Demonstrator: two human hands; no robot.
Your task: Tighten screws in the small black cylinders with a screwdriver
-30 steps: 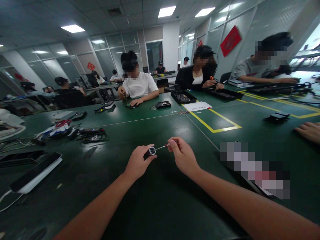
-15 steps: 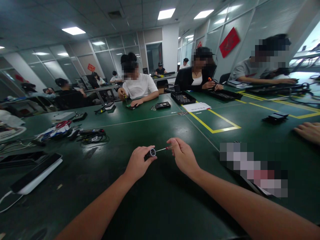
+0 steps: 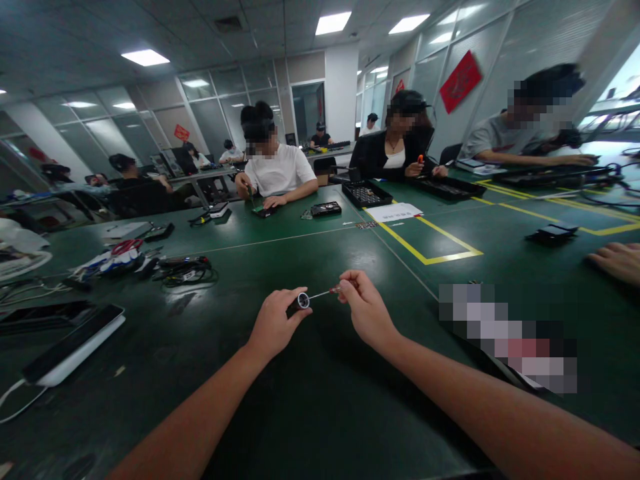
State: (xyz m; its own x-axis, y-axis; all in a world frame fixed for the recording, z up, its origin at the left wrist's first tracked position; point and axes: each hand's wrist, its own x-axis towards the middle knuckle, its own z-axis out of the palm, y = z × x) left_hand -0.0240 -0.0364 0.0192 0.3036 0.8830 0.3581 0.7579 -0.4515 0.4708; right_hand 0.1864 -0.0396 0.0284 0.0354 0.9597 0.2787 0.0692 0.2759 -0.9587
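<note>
My left hand [image 3: 274, 319] grips a small black cylinder with a silver rim [image 3: 303, 301] between thumb and fingers. The cylinder's round end faces me and looks hollow, with dark parts inside. In my right hand [image 3: 367, 303] is a thin screwdriver [image 3: 323, 294] with a reddish handle, pinched by thumb and fingers. Its shaft points left, and the tip meets the cylinder near the rim; whether it goes inside I cannot tell. Both hands are held over the green table [image 3: 300, 413].
Left lie a black-and-white device [image 3: 75, 347] with a white cord and tangled cables [image 3: 185, 272]. At right are a blurred-out item [image 3: 510, 340] and another person's hand [image 3: 617, 263]. Across the table, people work near black trays [image 3: 367, 195] and yellow tape [image 3: 453, 257].
The cylinder and the screwdriver have shifted very slightly, with the right hand a bit further right and up. Both grips are unchanged.
</note>
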